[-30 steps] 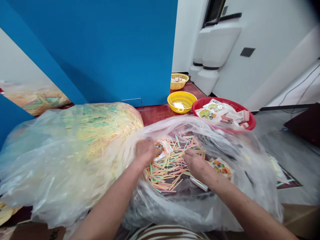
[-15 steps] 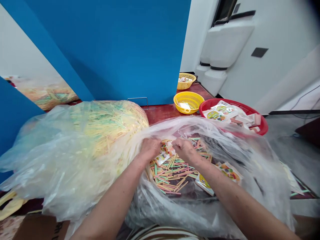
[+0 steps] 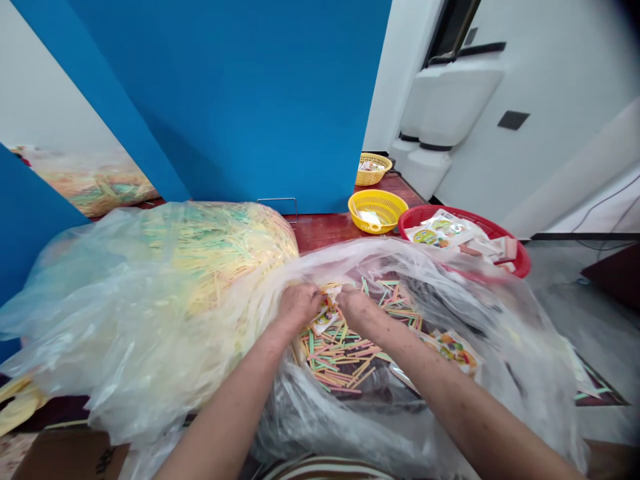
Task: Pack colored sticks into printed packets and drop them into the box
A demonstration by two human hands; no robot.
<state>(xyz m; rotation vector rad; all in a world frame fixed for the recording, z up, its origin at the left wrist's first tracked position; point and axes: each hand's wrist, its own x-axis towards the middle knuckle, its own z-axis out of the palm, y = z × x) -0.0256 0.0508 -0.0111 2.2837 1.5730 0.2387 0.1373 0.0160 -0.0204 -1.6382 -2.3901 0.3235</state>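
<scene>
The left hand (image 3: 301, 305) and right hand (image 3: 354, 308) both pinch a small, glossy, white colour-printed packet (image 3: 325, 318) over slim, straight pastel sticks (image 3: 345, 360) (pink, green, yellowish). Crinkled, translucent plastic sheeting (image 3: 320, 420) rings the scattered pile in soft folds.

You are facing a blue panel (image 3: 240, 100) that is rising behind a reddish bench (image 3: 317, 230); a shadow (image 3: 175, 157) is darkening the panel's lower left. On your right, a pale wall (image 3: 565, 73) is showing a dark plate (image 3: 513, 120), and dark skirting (image 3: 585, 235) is edging the grey floor (image 3: 555, 263).
</scene>
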